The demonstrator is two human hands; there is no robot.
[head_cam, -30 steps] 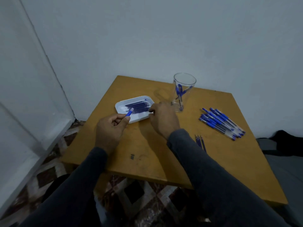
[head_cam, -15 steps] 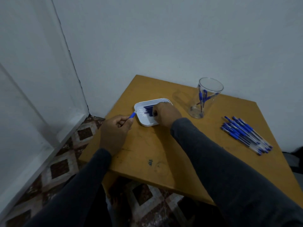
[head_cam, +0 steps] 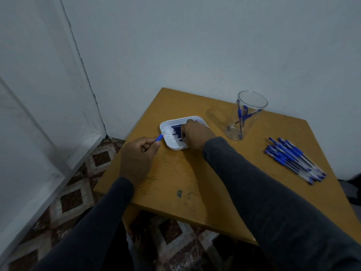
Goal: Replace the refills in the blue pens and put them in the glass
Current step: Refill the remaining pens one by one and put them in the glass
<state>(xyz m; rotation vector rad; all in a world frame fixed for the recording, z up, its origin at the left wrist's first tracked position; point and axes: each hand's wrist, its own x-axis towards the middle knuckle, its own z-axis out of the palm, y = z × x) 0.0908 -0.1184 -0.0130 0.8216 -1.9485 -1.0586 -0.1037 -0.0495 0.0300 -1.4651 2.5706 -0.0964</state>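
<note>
A blue pen [head_cam: 159, 137] is pinched in the left hand [head_cam: 137, 155] at the edge of a white tray [head_cam: 175, 146] on a wooden bench [head_cam: 195, 173], while the refills [head_cam: 175, 131] in the tray are covered by the right hand [head_cam: 195, 134]. A glass [head_cam: 246, 116] holding several pens is seen near the wall, well apart from a pile of pens [head_cam: 293, 159] laid out to the right.

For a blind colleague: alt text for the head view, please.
The right hand reaches into a white tray of refills while the left hand holds a blue pen. A glass and loose pens sit right.
</note>
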